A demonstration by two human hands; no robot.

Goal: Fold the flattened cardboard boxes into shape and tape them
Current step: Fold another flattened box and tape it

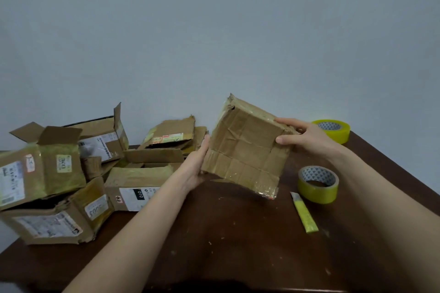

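Cardboard box [245, 150] between both hands [195, 164] [307, 138]

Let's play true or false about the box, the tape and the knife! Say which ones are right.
1. The left hand and right hand hold a box above the table. True.
2. The knife lies on the table beside a tape roll. True.
3. There is only one tape roll. False: a second roll stands farther back.
4. The right hand holds the knife. False: it grips the box.
5. The pile of boxes is on the right. False: the pile is on the left.
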